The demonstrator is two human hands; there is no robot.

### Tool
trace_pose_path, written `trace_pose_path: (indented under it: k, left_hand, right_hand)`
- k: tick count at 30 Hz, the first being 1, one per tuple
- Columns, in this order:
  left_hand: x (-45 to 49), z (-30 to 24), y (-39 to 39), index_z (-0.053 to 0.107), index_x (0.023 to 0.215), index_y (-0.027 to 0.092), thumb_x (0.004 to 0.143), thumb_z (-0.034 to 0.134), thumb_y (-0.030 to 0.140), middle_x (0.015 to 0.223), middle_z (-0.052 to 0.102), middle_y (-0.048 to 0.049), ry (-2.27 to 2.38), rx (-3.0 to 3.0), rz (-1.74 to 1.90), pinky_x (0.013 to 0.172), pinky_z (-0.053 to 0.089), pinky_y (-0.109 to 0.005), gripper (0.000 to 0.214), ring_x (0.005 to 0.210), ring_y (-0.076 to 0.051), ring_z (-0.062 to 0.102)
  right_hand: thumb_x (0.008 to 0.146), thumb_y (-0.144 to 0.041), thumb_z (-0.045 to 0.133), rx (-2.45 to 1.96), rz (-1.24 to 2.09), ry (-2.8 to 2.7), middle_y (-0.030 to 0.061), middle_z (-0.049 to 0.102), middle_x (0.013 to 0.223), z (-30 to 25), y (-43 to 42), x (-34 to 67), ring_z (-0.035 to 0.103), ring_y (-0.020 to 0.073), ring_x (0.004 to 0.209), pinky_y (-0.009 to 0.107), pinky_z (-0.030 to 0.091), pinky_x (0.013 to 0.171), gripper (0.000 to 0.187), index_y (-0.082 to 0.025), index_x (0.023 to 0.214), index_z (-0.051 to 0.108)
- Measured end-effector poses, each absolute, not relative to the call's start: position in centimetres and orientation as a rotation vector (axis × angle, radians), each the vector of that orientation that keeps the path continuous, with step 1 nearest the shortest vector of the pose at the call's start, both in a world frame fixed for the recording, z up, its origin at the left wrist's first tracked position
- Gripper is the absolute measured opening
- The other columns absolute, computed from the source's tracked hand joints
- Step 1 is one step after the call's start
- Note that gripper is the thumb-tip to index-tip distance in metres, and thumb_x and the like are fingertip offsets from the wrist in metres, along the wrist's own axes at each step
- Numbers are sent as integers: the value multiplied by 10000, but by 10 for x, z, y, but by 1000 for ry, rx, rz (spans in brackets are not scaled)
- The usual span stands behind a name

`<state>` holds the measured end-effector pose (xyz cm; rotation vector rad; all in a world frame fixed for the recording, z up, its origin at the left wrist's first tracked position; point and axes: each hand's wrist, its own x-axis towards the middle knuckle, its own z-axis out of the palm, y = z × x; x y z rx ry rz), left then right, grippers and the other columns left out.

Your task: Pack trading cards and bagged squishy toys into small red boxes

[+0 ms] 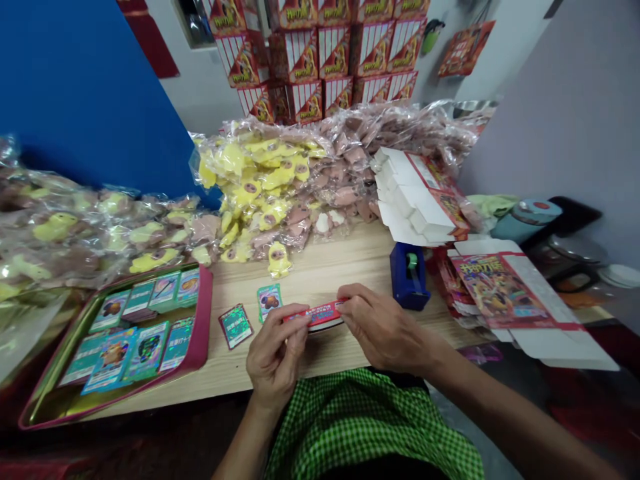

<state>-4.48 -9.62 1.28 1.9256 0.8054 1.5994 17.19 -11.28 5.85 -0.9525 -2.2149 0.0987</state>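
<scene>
A thin red printed packet (pixel 323 315) with white and blue lettering is held level over the front of the wooden table. My left hand (pixel 276 350) pinches its left end between thumb and fingers. At the right end, the bent fingers of my right hand (pixel 383 327) close on the packet's edge. Just left of the packet lie a small green-edged card stack (pixel 270 299) and a dark-bordered teal card (pixel 236 327). Further left, a red-rimmed tin (pixel 204 317) contains several stacks of picture cards (pixel 111 357).
Wrapped yellow plush toys (pixel 265 177) and pink ones (pixel 345 173) heap at the back. A blue tape dispenser (pixel 410 280) stands to the right, near white carton blanks (pixel 410 193) and a flattened printed box (pixel 510 290). Red boxes (pixel 305 60) are stacked behind.
</scene>
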Motion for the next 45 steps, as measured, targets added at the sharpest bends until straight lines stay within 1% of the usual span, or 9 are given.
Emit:
trace_pose_path:
  k: [5,10,15,19,23,31,38,42,45]
  left_hand:
    - [-70,25,-85,699,1243,202,951,690,231,1318,682,-141,640,2433,1404,939,591,-368,294,1152,-238,687]
    - [-71,39,-80,666,1324,219,953,612,74,1266,720,-108,654,2744,1261,942,588,-310,402,1106,-203,713]
    - [-47,36,-69,632,1396,284,924,672,113,1264,714,-76,762,2678,1453,940,553,-304,504,1051,-207,716]
    - [-19,29,-69,663,1344,314,905,700,100,1212,732,-46,801,2582,1575,874,570,-293,489,982,-190,723]
    - [-7,26,-70,694,1278,267,917,692,109,1203,725,-59,783,2597,1513,871,577,-288,394,986,-184,716]
    - [-13,36,-70,702,1256,238,938,666,146,1230,714,-64,748,2634,1407,897,572,-287,333,996,-180,711]
    - [-16,34,-70,651,1361,310,918,683,143,1254,714,-52,749,2636,1362,877,611,-324,475,1019,-206,717]
    - [-15,36,-70,686,1297,281,916,682,132,1259,705,-80,780,2646,1373,876,611,-337,409,1038,-218,712]
    - [-11,40,-73,712,1184,208,907,693,109,1160,736,-92,742,2690,1426,866,608,-319,295,970,-200,723]
  right_hand:
    - [958,-49,398,-854,-39,-2254,156,640,1095,50,-115,178,631,245,1015,417,614,828,203,-177,1077,502]
    - [910,-16,402,-863,-29,-2202,180,636,1181,48,-120,177,613,259,1154,428,599,925,282,-159,1116,531]
    - [875,-51,475,-1575,245,-1433,144,638,1169,45,-133,217,586,264,1252,462,504,1073,210,-182,996,586]
    - [816,-97,576,-1938,588,-840,102,665,945,28,-134,251,722,242,835,384,618,739,115,-176,898,580]
    - [866,-178,587,-1891,840,-704,39,676,789,20,-125,260,707,179,575,221,497,437,14,-177,880,587]
    - [835,-257,593,-1786,841,-655,7,660,711,14,-133,262,724,195,692,271,562,599,102,-210,766,533]
    - [698,-258,609,-1874,518,-779,38,606,814,-24,-148,250,617,216,798,343,514,754,135,-215,595,533]
    - [761,-258,588,-1841,369,-887,83,629,965,-8,-165,244,607,265,998,369,498,813,110,-219,663,556]
    - [858,-239,560,-1740,409,-1063,20,602,767,20,-176,230,589,196,736,309,456,661,113,-223,748,543]
